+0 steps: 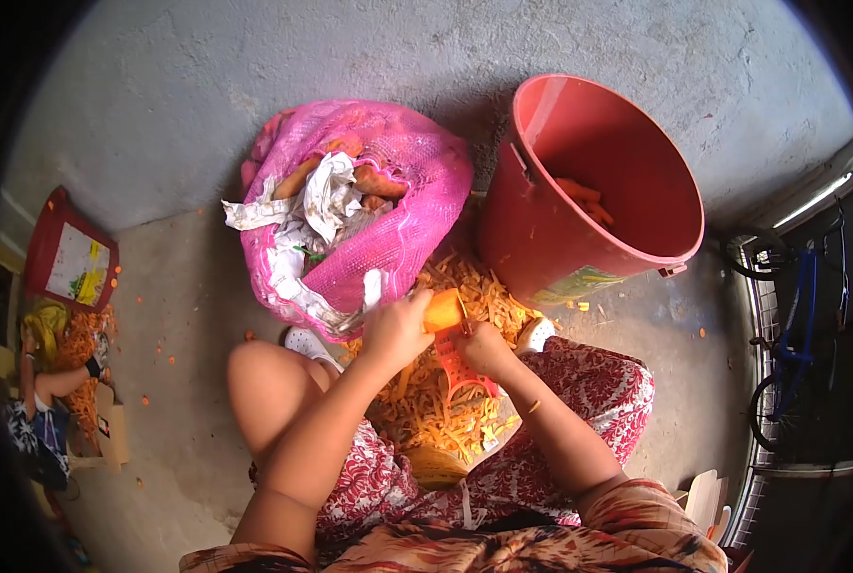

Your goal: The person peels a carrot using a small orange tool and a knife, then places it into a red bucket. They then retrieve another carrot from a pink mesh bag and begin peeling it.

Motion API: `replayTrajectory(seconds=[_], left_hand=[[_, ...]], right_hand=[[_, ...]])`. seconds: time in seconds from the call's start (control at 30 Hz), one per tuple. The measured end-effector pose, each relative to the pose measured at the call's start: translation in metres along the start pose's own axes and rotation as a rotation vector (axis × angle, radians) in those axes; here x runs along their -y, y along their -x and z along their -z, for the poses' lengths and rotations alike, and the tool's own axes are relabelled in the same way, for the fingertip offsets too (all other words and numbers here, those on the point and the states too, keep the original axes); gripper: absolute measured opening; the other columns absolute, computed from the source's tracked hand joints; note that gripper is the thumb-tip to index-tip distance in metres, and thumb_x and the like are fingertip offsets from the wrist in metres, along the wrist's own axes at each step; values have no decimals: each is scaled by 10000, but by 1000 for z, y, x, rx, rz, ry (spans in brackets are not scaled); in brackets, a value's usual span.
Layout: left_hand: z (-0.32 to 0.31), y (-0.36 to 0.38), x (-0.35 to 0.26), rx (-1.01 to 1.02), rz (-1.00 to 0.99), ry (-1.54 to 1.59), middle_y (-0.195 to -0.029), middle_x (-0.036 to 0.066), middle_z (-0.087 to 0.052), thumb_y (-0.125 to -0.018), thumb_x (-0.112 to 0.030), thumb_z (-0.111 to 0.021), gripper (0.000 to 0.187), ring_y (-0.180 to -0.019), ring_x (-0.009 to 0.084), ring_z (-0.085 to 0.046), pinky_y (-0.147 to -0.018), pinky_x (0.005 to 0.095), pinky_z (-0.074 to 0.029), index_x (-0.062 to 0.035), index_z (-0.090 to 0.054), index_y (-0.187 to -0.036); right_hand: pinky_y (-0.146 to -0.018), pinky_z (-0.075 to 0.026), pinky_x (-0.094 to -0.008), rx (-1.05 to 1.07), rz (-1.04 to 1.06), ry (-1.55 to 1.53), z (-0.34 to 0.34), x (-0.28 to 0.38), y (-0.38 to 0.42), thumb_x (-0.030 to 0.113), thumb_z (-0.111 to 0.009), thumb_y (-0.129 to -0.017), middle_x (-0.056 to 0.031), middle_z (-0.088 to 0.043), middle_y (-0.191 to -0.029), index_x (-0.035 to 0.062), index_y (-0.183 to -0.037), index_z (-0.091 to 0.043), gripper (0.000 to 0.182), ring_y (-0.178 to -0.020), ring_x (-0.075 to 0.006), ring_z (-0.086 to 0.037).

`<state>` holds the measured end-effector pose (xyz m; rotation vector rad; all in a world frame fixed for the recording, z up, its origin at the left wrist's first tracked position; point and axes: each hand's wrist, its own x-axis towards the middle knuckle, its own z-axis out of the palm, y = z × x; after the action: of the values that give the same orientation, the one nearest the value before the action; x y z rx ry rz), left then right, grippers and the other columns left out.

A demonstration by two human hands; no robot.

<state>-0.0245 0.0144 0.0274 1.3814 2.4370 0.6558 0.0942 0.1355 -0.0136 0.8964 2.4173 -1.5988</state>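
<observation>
My left hand (pixel 398 329) is closed around a peeled orange carrot (pixel 445 310), its bare end pointing to the right. My right hand (pixel 489 350) is closed on a peeler (pixel 465 318), whose narrow dark head stands against the carrot's end. Most of its handle is hidden in my fingers. Just below the right hand shows a red plastic piece (pixel 457 368) with holes. Under both hands, between my legs, lies a heap of orange carrot peelings (pixel 436 411).
A pink mesh sack (pixel 388 248) holds unpeeled carrots (pixel 379 181) and crumpled paper (pixel 329 201). Beside it stands a red bucket (pixel 551 248) with peeled carrots (pixel 584 199) inside. At far left, another person (pixel 44 411) sits near peelings and a red bucket (pixel 71 250). A bicycle (pixel 789 334) is at right.
</observation>
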Motion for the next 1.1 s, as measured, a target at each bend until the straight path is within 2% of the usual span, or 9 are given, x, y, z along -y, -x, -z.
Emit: replayTrajectory(seconds=[0.13,0.23,0.3,0.4,0.53,0.7,0.93,1.03,1.1], left_hand=[[1,-2,4,97,0,124,-781,132,-593,-580,-152,-696,507,-697,295,-592,-607,386,-467,-73,-486,-1035],[-8,2,2,-138,-90,-78,-738,131,-591,-583,-149,-678,440,-690,288,-589,-598,374,-465,-76,-500,-979],[-5,0,4,-87,-88,-74,-744,142,-593,-582,-150,-671,437,-703,297,-589,-612,383,-466,-75,-499,-977],[7,-2,3,88,-26,55,-748,144,-592,-585,-148,-663,430,-717,304,-587,-626,389,-465,-72,-493,-973],[2,-5,10,181,-13,243,-741,149,-591,-590,-157,-658,418,-718,312,-583,-632,395,-461,-69,-494,-964],[3,-4,7,188,27,221,-754,174,-583,-587,-161,-656,404,-738,332,-573,-634,396,-454,-46,-498,-940],[-7,-3,19,218,-5,373,-764,178,-582,-588,-148,-661,423,-722,314,-582,-628,373,-452,-19,-499,-957],[-7,-5,27,375,-12,645,-865,90,-601,-604,-115,-698,460,-737,200,-580,-681,307,-449,-1,-510,-1008],[0,-7,25,610,169,850,-899,58,-589,-603,-112,-712,489,-769,157,-553,-710,288,-438,-12,-509,-1037]], right_hand=[[-666,-452,-368,43,-37,6,-7,-24,-10,161,-506,-767,-236,-586,-777,-49,-913,-545,259,-751,-331,-589],[-670,-452,-367,51,-46,-2,-9,-25,-12,185,-502,-779,-220,-592,-797,-25,-939,-553,270,-758,-319,-593],[-676,-452,-366,76,-45,5,-11,-23,-12,197,-500,-783,-210,-596,-817,-8,-957,-557,274,-770,-308,-595],[-605,-469,-286,78,-22,6,-10,-16,-8,72,-455,-792,-97,-627,-754,-30,-883,-589,192,-688,-163,-598],[-648,-464,-330,-53,28,94,-12,-22,-10,82,-454,-787,-149,-618,-767,-25,-896,-565,189,-732,-235,-606],[-692,-447,-429,-69,43,244,-7,-12,-10,171,-496,-771,-260,-571,-790,-59,-864,-509,249,-795,-387,-559],[-675,-447,-437,-78,128,263,-8,-22,-14,157,-501,-754,-265,-568,-768,-58,-869,-502,244,-770,-392,-559],[-657,-452,-431,-73,190,311,-9,-24,-14,149,-493,-752,-253,-572,-745,-48,-873,-508,232,-744,-391,-564],[-639,-460,-415,-75,265,321,-12,-30,-16,147,-487,-753,-235,-580,-728,-36,-873,-516,220,-721,-380,-574]])
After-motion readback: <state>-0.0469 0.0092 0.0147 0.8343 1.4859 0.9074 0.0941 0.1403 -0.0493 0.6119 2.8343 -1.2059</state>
